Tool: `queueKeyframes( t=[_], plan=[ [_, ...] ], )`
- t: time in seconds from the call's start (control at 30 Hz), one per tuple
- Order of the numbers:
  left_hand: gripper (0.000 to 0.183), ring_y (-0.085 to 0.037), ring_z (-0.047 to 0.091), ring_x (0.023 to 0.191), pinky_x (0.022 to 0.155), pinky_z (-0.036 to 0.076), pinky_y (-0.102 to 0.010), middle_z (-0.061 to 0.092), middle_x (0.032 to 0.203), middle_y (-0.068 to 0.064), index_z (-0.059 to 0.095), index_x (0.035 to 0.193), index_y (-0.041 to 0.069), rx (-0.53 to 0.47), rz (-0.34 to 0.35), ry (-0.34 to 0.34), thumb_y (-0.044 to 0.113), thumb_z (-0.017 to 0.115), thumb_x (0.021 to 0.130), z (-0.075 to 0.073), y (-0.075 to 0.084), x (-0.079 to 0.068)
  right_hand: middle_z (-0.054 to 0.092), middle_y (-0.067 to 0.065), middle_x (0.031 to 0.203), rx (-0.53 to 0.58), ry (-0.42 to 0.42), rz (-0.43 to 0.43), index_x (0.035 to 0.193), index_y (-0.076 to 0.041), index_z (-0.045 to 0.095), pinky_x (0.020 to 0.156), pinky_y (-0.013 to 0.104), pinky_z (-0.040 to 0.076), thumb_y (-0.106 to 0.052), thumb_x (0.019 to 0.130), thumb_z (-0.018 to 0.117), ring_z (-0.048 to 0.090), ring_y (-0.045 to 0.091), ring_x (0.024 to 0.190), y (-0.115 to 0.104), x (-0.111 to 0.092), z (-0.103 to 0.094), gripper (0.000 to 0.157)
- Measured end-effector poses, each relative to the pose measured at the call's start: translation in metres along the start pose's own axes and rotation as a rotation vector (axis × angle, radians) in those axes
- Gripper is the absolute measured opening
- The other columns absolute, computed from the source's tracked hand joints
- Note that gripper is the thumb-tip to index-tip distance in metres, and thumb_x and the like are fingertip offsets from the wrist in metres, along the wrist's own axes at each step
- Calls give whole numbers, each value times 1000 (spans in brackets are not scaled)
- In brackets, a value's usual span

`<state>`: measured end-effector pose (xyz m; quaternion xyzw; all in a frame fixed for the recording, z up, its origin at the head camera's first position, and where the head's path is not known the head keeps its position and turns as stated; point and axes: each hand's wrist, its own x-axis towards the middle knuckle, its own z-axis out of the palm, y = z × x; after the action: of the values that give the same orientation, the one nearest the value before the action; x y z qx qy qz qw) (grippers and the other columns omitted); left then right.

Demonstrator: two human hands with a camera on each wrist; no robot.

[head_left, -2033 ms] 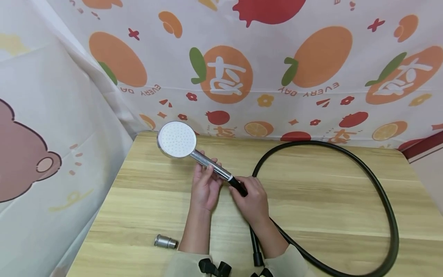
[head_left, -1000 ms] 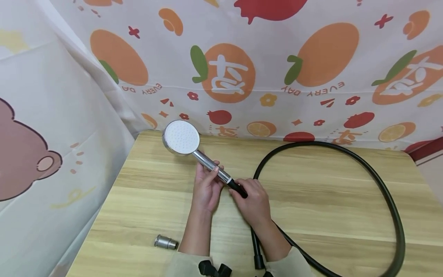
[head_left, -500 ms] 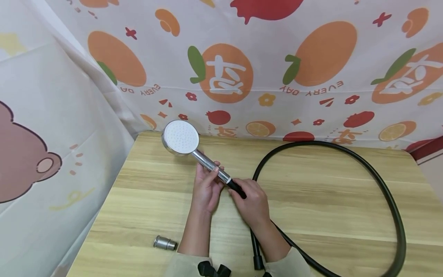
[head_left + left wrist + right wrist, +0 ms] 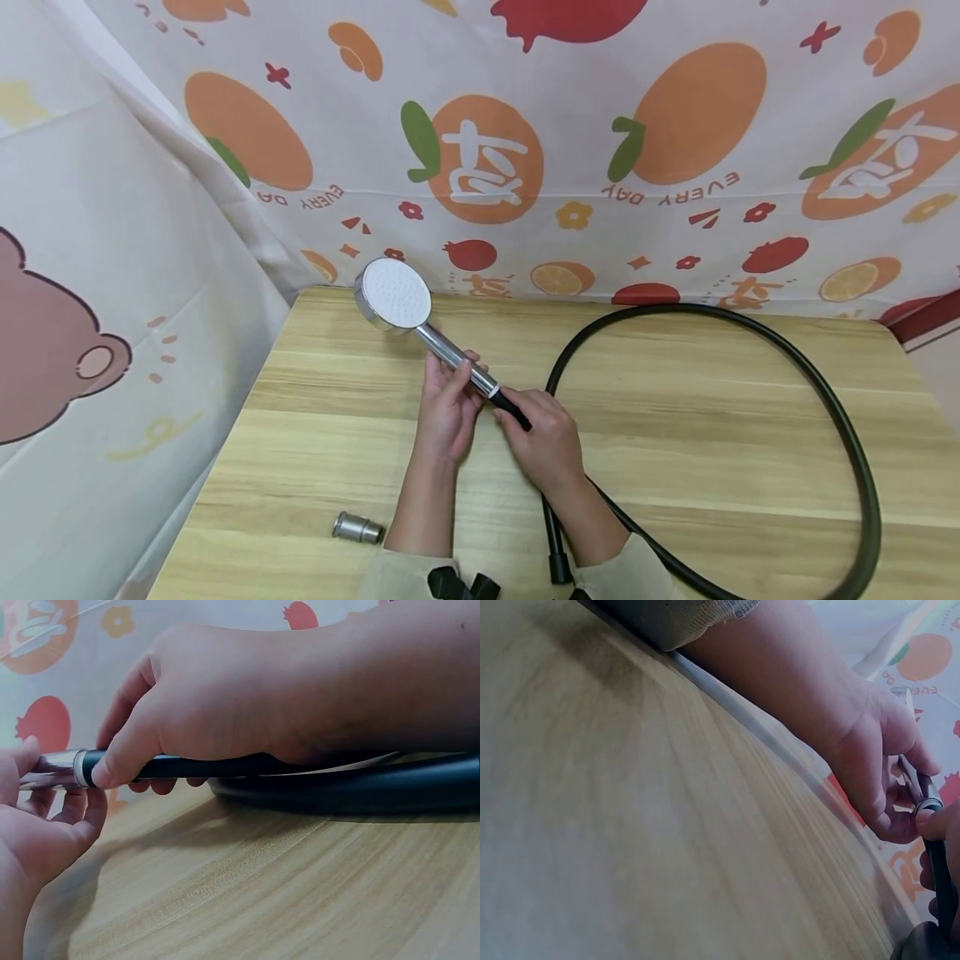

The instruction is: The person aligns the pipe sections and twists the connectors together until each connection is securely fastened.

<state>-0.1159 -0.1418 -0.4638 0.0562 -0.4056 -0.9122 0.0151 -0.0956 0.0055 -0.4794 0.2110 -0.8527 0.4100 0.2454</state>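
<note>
A chrome shower head point(image 4: 397, 293) with a white dotted face tilts up to the left over the table's far side. My left hand point(image 4: 444, 417) grips its shiny handle point(image 4: 459, 360) between thumb and fingers. Right at the handle's lower end, my right hand point(image 4: 546, 440) pinches the black end of the shower hose point(image 4: 513, 408). In the left wrist view the black end point(image 4: 91, 768) meets the handle's pale ring, with the right thumb pressed on it. Part of the hose is hidden under the right hand and forearm.
The black hose point(image 4: 847, 442) loops widely across the right of the wooden table point(image 4: 285, 467). Its other end point(image 4: 559, 570) lies near the right forearm. A small metal fitting point(image 4: 358, 527) lies left of the left forearm. A fruit-print cloth point(image 4: 570, 167) hangs behind the table.
The shower head has shifted slightly right and turned a little about its handle. Both hands keep their holds, and the hose loop has moved slightly right.
</note>
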Motion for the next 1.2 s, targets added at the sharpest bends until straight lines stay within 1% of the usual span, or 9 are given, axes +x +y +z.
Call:
queueKeyframes(
  t=[0.13, 0.33, 0.47, 0.53, 0.67, 0.73, 1.0, 1.1, 1.2],
  plan=[
    [63, -13, 61, 93, 71, 50, -24, 56, 109, 1, 26, 150, 48, 24, 2, -12, 16, 50, 102, -2, -1, 0, 75, 3, 94, 10, -4, -4, 110, -10, 74, 71, 32, 59, -21, 83, 80, 71, 16, 87, 0, -1, 2, 29],
    [63, -13, 61, 93, 74, 52, -25, 58, 111, 1, 25, 152, 41, 52, 5, 1, 13, 51, 102, -5, -2, -2, 75, 4, 96, 22, -17, 13, 112, -10, 73, 71, 34, 59, -20, 85, 78, 71, 17, 88, -1, -2, 3, 29],
    [65, -14, 62, 94, 75, 52, -25, 59, 115, 0, 25, 151, 43, 34, 6, -7, 12, 52, 101, -6, -1, -1, 75, 5, 102, 19, -31, 30, 114, -10, 71, 75, 35, 60, -22, 87, 76, 72, 19, 93, -3, -2, 3, 30],
    [65, -14, 62, 94, 75, 52, -25, 59, 116, 0, 25, 151, 44, 24, 6, -15, 12, 52, 101, -6, 0, -1, 75, 5, 102, 17, -34, 31, 113, -9, 69, 75, 35, 60, -22, 88, 75, 72, 18, 93, -3, -1, 2, 29],
    [65, -14, 62, 94, 74, 52, -25, 59, 119, 0, 25, 152, 40, 15, 8, -34, 11, 52, 101, -5, 0, -1, 74, 5, 98, 16, -38, 36, 110, -9, 67, 69, 33, 59, -20, 88, 75, 71, 16, 87, -4, -1, 2, 26],
    [64, -14, 61, 94, 73, 51, -25, 58, 120, -2, 26, 152, 38, 12, 5, -42, 11, 53, 100, -4, 0, -1, 74, 4, 97, 15, -41, 40, 109, -9, 67, 68, 33, 59, -20, 88, 74, 71, 16, 86, -3, -1, 1, 24],
    [65, -13, 61, 96, 76, 53, -25, 55, 128, -3, 24, 152, 41, -8, -16, -49, 9, 49, 102, -5, -1, -1, 74, 5, 103, 16, -60, 41, 112, -10, 66, 72, 35, 60, -19, 92, 71, 72, 18, 92, -2, -3, 1, 23],
    [64, -13, 61, 96, 78, 53, -26, 54, 131, -3, 25, 153, 39, -30, -16, -45, 8, 48, 102, -6, -1, -1, 74, 6, 104, 18, -72, 41, 113, -9, 66, 73, 35, 60, -19, 92, 69, 72, 18, 93, -3, -3, 1, 22],
    [63, -13, 62, 97, 79, 54, -26, 53, 134, -3, 23, 155, 32, -45, -12, -48, 9, 48, 102, -7, 0, 1, 74, 6, 104, 23, -76, 42, 113, -9, 66, 73, 35, 60, -19, 93, 69, 72, 18, 94, -4, -2, 0, 22]
  ],
)
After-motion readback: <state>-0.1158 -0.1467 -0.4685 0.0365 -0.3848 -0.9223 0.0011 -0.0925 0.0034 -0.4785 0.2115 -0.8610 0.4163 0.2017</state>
